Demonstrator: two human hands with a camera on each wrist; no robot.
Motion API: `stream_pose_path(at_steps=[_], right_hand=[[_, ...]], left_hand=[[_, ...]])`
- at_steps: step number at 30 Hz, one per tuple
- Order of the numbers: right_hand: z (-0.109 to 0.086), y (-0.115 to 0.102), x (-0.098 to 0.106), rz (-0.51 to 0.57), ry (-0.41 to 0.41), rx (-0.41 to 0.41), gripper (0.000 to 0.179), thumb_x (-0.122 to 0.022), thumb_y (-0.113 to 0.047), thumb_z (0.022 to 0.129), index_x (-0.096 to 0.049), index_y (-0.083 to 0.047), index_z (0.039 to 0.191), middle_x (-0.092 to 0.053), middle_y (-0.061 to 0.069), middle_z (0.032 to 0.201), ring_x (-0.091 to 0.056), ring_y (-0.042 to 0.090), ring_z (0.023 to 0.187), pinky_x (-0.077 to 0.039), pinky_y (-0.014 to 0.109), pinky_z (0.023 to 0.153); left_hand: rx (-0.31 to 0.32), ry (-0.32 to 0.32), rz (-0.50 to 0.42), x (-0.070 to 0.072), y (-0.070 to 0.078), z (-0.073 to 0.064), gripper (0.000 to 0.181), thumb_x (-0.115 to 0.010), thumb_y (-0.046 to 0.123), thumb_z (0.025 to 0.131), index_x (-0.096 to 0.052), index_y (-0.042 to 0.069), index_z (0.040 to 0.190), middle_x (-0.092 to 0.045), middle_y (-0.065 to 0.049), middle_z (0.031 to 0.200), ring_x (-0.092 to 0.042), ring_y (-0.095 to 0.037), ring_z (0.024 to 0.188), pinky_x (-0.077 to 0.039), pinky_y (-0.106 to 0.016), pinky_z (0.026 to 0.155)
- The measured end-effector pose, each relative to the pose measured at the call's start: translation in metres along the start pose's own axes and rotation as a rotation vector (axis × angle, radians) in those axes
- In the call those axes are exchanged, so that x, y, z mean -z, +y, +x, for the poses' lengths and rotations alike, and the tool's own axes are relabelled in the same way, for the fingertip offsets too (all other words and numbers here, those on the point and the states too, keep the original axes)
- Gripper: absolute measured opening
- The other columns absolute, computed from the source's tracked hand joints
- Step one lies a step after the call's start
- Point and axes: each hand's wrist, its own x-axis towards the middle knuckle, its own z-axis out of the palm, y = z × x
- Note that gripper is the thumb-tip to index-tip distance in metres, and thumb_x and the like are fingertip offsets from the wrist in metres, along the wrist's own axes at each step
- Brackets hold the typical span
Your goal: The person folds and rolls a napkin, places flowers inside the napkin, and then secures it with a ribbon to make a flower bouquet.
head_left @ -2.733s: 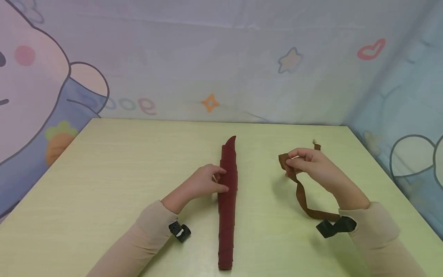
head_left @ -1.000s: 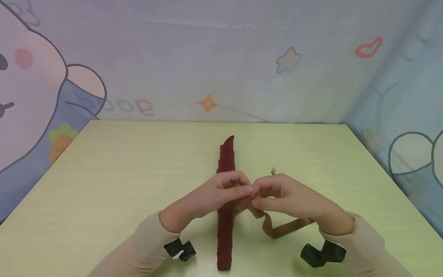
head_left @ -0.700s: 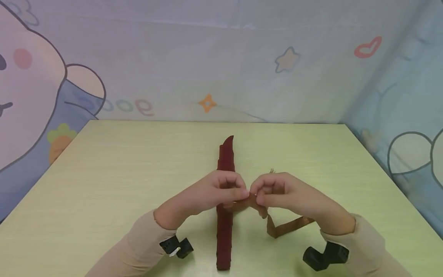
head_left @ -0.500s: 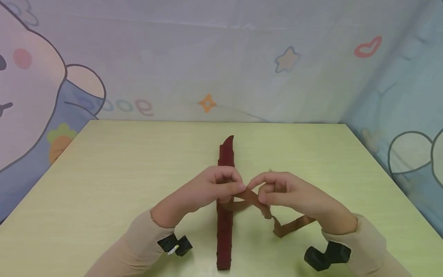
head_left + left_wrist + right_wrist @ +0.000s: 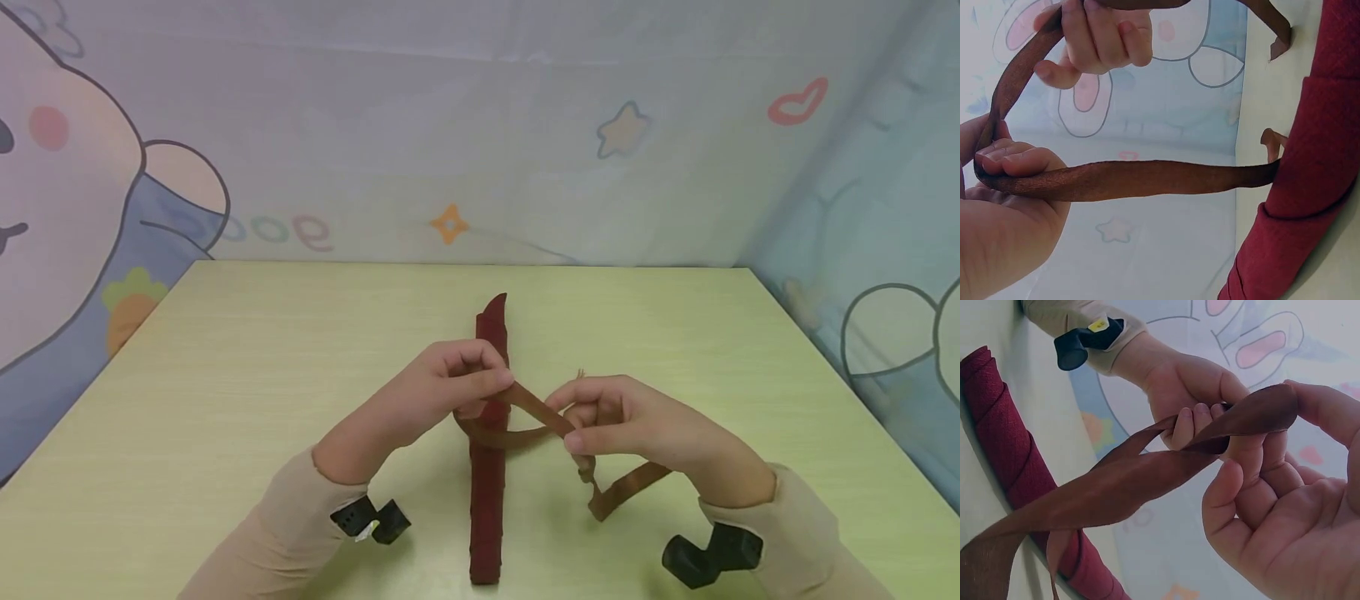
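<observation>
Between my two hands the ribbon (image 5: 536,407) crosses over the roll (image 5: 489,467), which lies on the surface (image 5: 225,375) with its long axis running straight away from me. My left hand (image 5: 442,396) pinches one stretch of ribbon just above the roll's middle; my right hand (image 5: 622,421), just right of it, pinches the other stretch, fingers curled round it. A loop passes under the roll below my left hand, and the loose tail trails back toward my right wrist.
</observation>
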Motion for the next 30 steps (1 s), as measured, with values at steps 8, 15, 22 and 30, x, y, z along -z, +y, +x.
stream_pose_path(at_steps=[8,15,22,30], right_hand=[[-0.006,0.003,0.012,-0.079,0.037,0.043,0.024,-0.052,0.000,0.096,-0.063,-0.011,0.114,-0.057,0.003,0.073,-0.058,0.016,0.064,-0.052,0.033,0.065],[-0.014,0.003,0.029,-0.041,0.128,0.007,0.023,-0.048,-0.004,0.099,-0.065,-0.016,0.110,-0.056,-0.006,0.072,-0.049,0.012,0.062,-0.045,0.025,0.061],[-0.012,-0.001,0.047,-0.010,0.196,-0.048,0.023,-0.048,-0.006,0.100,-0.066,-0.018,0.107,-0.040,-0.002,0.063,-0.031,0.018,0.055,-0.028,0.030,0.054],[-0.007,-0.008,0.065,-0.051,0.240,-0.088,0.018,-0.051,-0.006,0.098,-0.066,-0.015,0.102,-0.039,-0.002,0.062,-0.023,0.019,0.051,-0.020,0.032,0.049]], left_hand=[[0.040,0.043,0.029,0.012,0.003,0.002,0.013,-0.056,0.012,0.095,-0.059,0.009,0.083,-0.029,0.002,0.057,-0.027,-0.015,0.054,-0.028,-0.027,0.058],[0.060,0.038,0.045,0.027,0.010,0.005,0.014,-0.056,0.010,0.094,-0.060,0.011,0.081,-0.025,0.003,0.055,-0.019,-0.015,0.054,-0.022,-0.026,0.056],[0.105,0.024,0.143,0.055,0.016,0.004,0.010,-0.058,0.011,0.094,-0.065,0.011,0.087,-0.031,0.003,0.056,-0.022,-0.013,0.052,-0.023,-0.026,0.053],[0.214,-0.003,0.325,0.080,0.026,0.011,0.012,-0.062,0.017,0.093,-0.065,0.005,0.093,-0.028,0.003,0.053,-0.023,-0.012,0.050,-0.023,-0.026,0.053]])
